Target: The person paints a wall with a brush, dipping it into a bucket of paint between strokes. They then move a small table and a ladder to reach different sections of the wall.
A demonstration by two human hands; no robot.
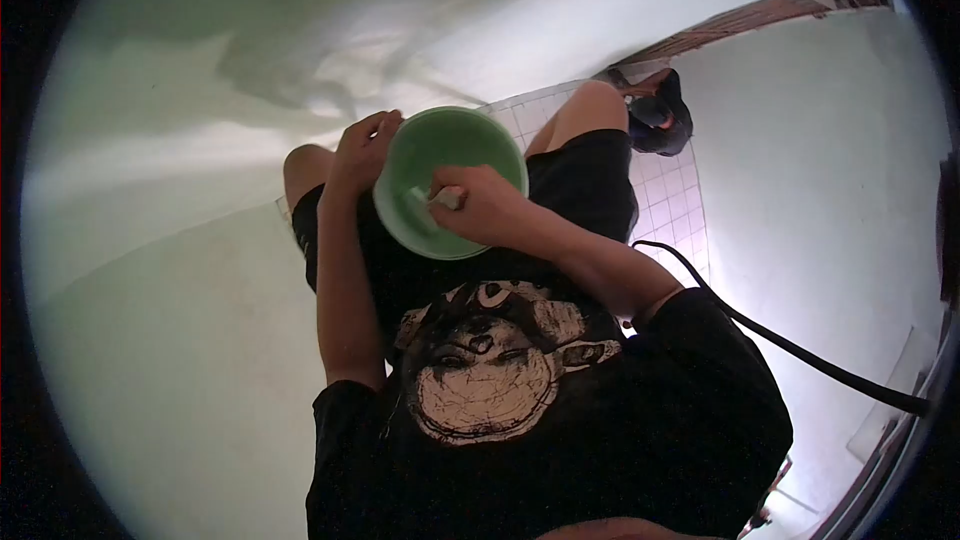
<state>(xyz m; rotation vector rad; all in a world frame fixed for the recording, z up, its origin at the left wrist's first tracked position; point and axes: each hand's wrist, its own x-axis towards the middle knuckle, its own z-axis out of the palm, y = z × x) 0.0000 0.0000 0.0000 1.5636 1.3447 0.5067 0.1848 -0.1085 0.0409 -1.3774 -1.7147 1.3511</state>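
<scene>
A round green bowl (pixel 455 135) rests in the lap, between the thighs. My left hand (pixel 362 152) is at the bowl's upper left rim, its fingers curled and gripping the edge. Over the inside of the bowl, my right hand (pixel 475 205) is closed around a small whitish tool (pixel 448 198). The tool's lower end points down into the bowl and looks pale and blurred. What lies on the bowl's bottom cannot be made out.
A pale wall (pixel 180 120) rises ahead and to the left. Pinkish floor tiles (pixel 665 190) show past the right knee, with a dark object (pixel 660 115) near the wall. A black cable (pixel 790 345) curves along the right side.
</scene>
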